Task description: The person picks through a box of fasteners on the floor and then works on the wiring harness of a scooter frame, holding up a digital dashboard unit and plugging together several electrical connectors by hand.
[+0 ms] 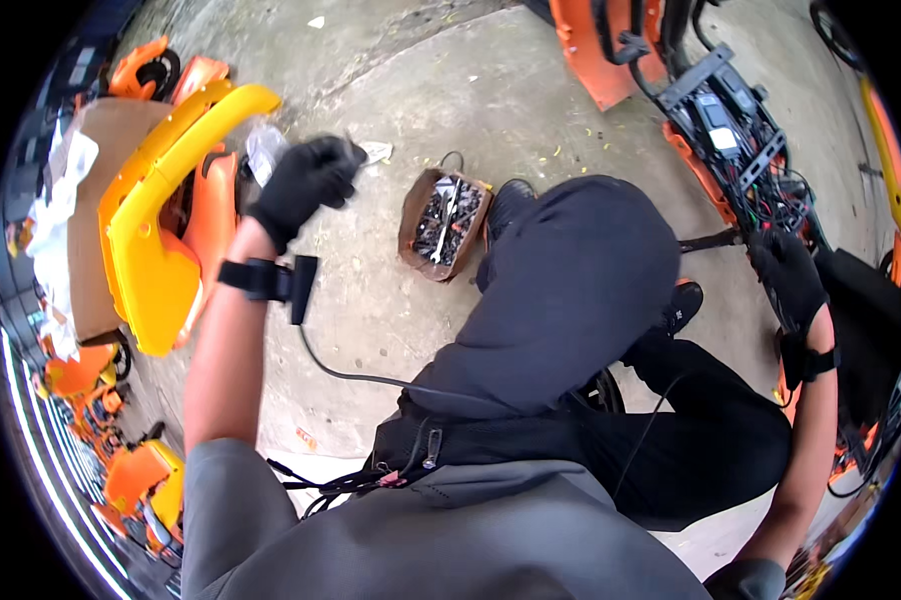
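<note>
My left hand point(316, 185), in a black glove, is raised over the floor at the left with its fingers curled closed. A small thin thing seems to poke out at its fingertips, too blurred to name. On the right, my black-gloved right hand point(789, 275) reaches to the stripped orange scooter point(716, 150), by its frame and loose wires. How its fingers are set cannot be made out. An open cardboard box point(408, 225) of small dark fasteners stands on the floor between my hands, with a silver wrench point(455, 210) lying across the contents.
A yellow body panel point(126, 240) leans with orange panels against a large carton point(96, 315) at the left. More orange and yellow scooter parts point(141, 480) lie at the lower left. My bent knee point(591, 270) rises between the box and the scooter. Cables run from my wrists.
</note>
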`<state>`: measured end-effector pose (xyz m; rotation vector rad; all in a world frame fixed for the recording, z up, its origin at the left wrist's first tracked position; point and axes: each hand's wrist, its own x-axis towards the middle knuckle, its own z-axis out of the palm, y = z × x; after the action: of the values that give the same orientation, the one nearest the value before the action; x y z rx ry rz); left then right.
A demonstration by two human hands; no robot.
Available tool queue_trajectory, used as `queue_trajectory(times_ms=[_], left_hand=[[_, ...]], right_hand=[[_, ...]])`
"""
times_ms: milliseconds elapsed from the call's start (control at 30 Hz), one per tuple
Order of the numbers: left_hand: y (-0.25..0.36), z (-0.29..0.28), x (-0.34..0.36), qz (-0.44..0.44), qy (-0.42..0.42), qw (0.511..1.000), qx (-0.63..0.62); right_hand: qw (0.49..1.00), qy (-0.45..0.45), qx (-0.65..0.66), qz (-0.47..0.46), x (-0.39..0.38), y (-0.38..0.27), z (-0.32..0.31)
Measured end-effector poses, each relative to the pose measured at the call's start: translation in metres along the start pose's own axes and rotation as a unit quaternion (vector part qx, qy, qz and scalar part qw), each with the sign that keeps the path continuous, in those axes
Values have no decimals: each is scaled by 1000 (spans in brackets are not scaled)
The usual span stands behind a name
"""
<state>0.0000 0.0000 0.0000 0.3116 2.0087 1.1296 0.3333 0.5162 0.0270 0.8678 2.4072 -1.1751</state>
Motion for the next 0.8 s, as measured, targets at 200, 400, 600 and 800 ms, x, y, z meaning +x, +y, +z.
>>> queue_trajectory(times_ms=[200,400,600,800], left_hand=[[-146,42,8,-176,-6,981,-88],[-196,90,19,-248,0,963,-104],[-226,126,44,-260,-57,964,-14],[-239,146,75,-133,-31,957,256]], right_hand=[[996,-64,-57,18,28,23,24],[995,-78,-67,-6,50,35,38],[974,-124,-146,-124,55,50,62],[977,-108,-171,-67,56,50,57]])
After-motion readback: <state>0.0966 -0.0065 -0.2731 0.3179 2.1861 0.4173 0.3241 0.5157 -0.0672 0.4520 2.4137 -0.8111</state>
